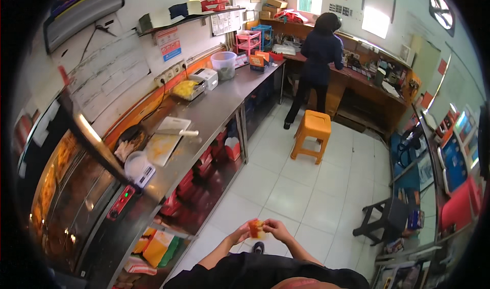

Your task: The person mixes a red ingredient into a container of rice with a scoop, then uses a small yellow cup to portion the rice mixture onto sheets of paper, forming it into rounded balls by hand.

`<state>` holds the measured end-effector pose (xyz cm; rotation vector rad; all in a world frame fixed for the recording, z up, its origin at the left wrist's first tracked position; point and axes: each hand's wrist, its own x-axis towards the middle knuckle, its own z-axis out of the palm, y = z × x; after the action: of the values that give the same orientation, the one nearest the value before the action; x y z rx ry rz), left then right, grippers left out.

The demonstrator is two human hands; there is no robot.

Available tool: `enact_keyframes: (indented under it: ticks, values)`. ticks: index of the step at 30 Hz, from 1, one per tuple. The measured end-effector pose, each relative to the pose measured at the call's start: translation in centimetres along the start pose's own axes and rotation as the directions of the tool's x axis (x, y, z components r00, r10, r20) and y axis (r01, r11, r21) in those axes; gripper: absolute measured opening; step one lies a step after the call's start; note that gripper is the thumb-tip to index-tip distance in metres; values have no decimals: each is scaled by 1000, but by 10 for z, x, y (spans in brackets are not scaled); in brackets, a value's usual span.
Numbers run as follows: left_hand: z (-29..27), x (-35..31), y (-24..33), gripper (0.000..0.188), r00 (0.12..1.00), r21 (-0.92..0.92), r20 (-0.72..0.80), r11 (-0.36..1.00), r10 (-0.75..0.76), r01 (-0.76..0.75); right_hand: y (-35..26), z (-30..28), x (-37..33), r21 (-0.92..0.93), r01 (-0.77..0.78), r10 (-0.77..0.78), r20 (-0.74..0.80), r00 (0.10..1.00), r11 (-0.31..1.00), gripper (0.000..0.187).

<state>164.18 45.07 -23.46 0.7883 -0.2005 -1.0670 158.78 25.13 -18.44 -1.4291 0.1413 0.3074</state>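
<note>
Over white-tiled floor [255, 197], right of steel counter [219, 100], holds small orange packet [255, 229] at near side: grips with curled fingers of left hand [242, 233], pinches its edge with narrow fingers of right hand [277, 230]. Seems taken up, not yet set down; cannot tell whether opened.

A packet [256, 229] is held near, between left hand [242, 233] and right hand [276, 230]. The left side is lined by a counter [217, 107]; on it, a scale [146, 177] is placed near, a knife [176, 132] is laid across a cutting board [162, 150] beyond, and a tub [223, 67] is set farther. A far desk [335, 92] is faced by a co-worker [319, 52], behind whom a stool [313, 123] is placed.
</note>
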Motion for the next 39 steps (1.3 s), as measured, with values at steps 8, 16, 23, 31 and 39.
enact_keyframes:
  ticks: [8,16,23,31,39]
  values:
    - [28,224,142,53,994,-202,42,975,102,-91,-151,-149,143,-275,164,-222,-198,955,947,13]
    - [-8,403,293,42,925,34,-343,986,166,-164,-208,-268,365,-32,125,-126,-33,991,992,19]
    - [-110,462,404,44,732,-197,-534,780,422,-594,-311,-313,565,-327,295,-187,324,927,898,20]
    - [-215,600,540,49,680,-215,-608,740,410,-638,-384,-370,773,-314,390,-288,325,901,866,19]
    - [-265,756,697,53,592,-143,-652,690,474,-710,-481,-479,998,-321,435,-412,142,900,841,14]
